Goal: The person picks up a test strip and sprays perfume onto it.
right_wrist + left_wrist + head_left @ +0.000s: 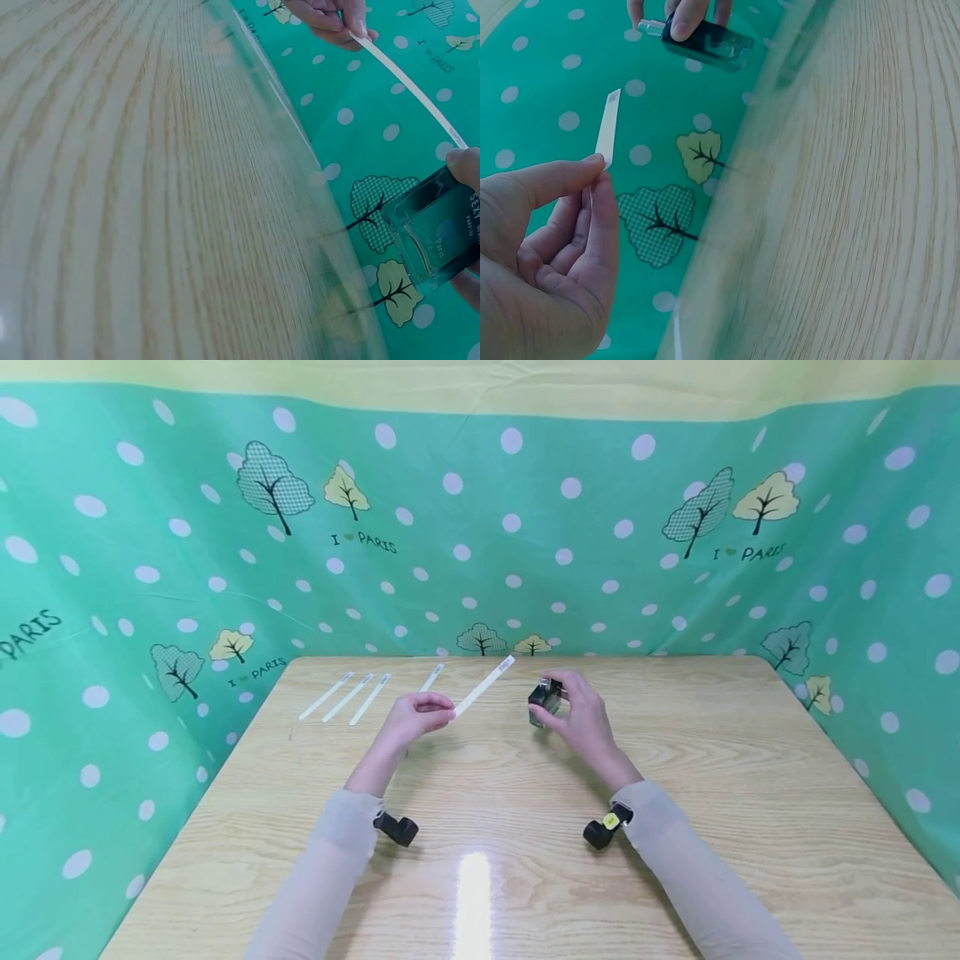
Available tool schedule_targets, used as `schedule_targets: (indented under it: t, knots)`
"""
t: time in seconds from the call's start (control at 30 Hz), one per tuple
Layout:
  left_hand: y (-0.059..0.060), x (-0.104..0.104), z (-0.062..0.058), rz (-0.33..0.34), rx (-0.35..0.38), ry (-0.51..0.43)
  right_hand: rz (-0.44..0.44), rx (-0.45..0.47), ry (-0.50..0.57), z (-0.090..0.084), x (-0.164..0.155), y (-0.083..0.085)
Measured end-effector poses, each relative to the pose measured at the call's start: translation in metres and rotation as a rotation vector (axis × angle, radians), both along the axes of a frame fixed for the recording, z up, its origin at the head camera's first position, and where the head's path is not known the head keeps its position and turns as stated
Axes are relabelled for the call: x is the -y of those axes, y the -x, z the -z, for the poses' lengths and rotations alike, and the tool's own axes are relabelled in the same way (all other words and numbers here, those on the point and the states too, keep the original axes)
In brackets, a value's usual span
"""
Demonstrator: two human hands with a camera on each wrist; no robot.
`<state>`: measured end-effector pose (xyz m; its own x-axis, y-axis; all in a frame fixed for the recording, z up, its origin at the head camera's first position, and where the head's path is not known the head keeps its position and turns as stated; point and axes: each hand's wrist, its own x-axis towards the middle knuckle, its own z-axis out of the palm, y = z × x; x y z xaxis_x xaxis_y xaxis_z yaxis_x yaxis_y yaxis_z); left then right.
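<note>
My left hand (414, 720) pinches the lower end of a white paper test strip (486, 683) between thumb and fingertips. The strip slants up and to the right, with small writing at its far end. Facing it, my right hand (587, 720) grips a dark, clear-based glass perfume bottle (543, 702) round its sides. In the left wrist view the bottle (712, 46) lies tilted, its silver spray nozzle (651, 28) uncapped. White lettering shows on the bottle (431, 232) in the right wrist view. A gap separates bottle and strip.
Three more white strips (348, 697) lie side by side at the back left of the wooden table (510, 793). Another strip (432, 677) lies partly hidden behind my left hand. A green dotted curtain (510, 543) stands behind the table's back edge.
</note>
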<state>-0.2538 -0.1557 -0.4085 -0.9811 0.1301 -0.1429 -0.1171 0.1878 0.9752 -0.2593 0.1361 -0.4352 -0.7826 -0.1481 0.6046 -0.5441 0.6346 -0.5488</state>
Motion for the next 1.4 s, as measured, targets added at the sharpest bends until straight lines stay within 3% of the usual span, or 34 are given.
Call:
schedule_targets:
  t: [0.67,0.97,1.1,1.4]
  knots:
    - [0.009,0.049,0.005,-0.113,0.036,-0.028,-0.013,0.004,0.022,-0.002,0.0,-0.001]
    - [0.013,0.068,0.008,-0.188,0.076,-0.157,-0.013,0.011,0.021,0.0,-0.002,-0.001]
    - [0.014,0.078,0.009,-0.22,0.099,-0.173,-0.018,0.008,0.023,0.001,-0.003,-0.001]
    - [0.018,0.095,0.017,-0.278,0.143,-0.153,-0.025,0.024,0.027,0.002,-0.004,0.0]
